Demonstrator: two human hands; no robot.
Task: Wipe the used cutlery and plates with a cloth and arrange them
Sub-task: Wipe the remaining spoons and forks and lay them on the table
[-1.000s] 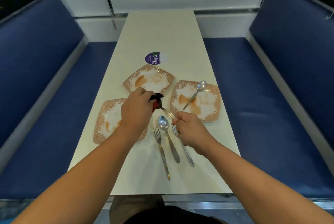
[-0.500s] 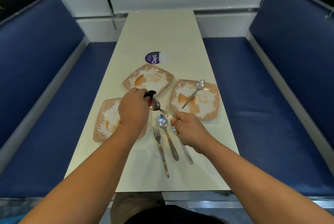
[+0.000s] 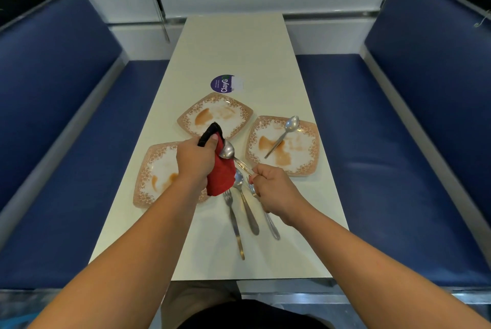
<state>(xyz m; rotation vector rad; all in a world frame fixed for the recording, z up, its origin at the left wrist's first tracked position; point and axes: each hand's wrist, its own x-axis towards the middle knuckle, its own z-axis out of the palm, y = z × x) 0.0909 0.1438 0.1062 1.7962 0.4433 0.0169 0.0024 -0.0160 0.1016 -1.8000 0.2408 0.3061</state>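
My left hand (image 3: 195, 160) grips a red and black cloth (image 3: 221, 176) above the table. My right hand (image 3: 275, 190) holds a spoon (image 3: 229, 153) by its handle, with the bowl lying against the cloth. Three square stained plates with orange floral rims sit on the table: a left plate (image 3: 152, 174), a far plate (image 3: 215, 115) and a right plate (image 3: 285, 146). A second spoon (image 3: 283, 134) rests on the right plate. A fork (image 3: 233, 222), a spoon (image 3: 245, 204) and another utensil (image 3: 272, 225) lie on the table under my hands.
The narrow cream table (image 3: 239, 47) has a round purple sticker (image 3: 224, 84) beyond the plates. Blue padded benches stand on the left (image 3: 74, 126) and right (image 3: 398, 137). A white wall closes the far end.
The cloth, bunched in my left hand before, now hangs open below it. The spoon's bowl has come out of the cloth and lies against it. My hands have risen slightly.
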